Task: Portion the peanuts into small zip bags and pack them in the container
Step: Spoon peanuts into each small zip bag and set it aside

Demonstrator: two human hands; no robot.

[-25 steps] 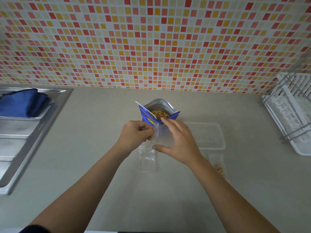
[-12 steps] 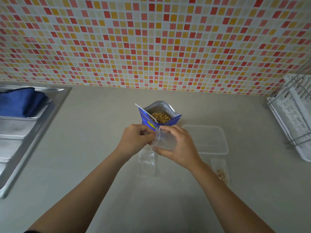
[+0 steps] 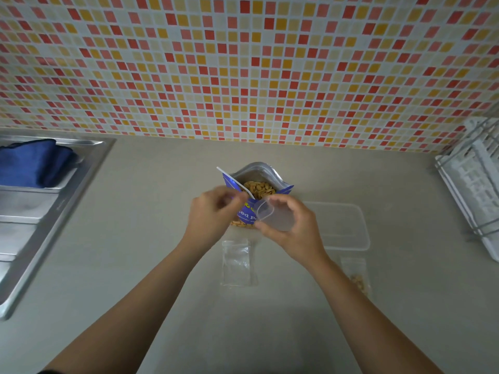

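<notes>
My right hand (image 3: 291, 230) grips 1 small zip bag (image 3: 274, 215), mouth open, against the peanut pouch (image 3: 256, 172).

Thumb and fingers curl round the clear bag just at 5 o'clock of the pouch's open top, where the peanuts (image 3: 258, 188) show. My left hand (image 3: 213, 211) is blurred at 9 o'clock of the pouch, fingertips close to the white spoon (image 3: 229, 177) that leans out of it; I cannot tell whether they grasp anything. 1 empty zip bag (image 3: 237, 263) lies flat on the counter (image 3: 151, 201) at 6 o'clock of the pouch. The clear container (image 3: 348, 238) sits at 4 o'clock, with 1 filled zip bag (image 3: 356, 276) just at its 6 o'clock.
</notes>
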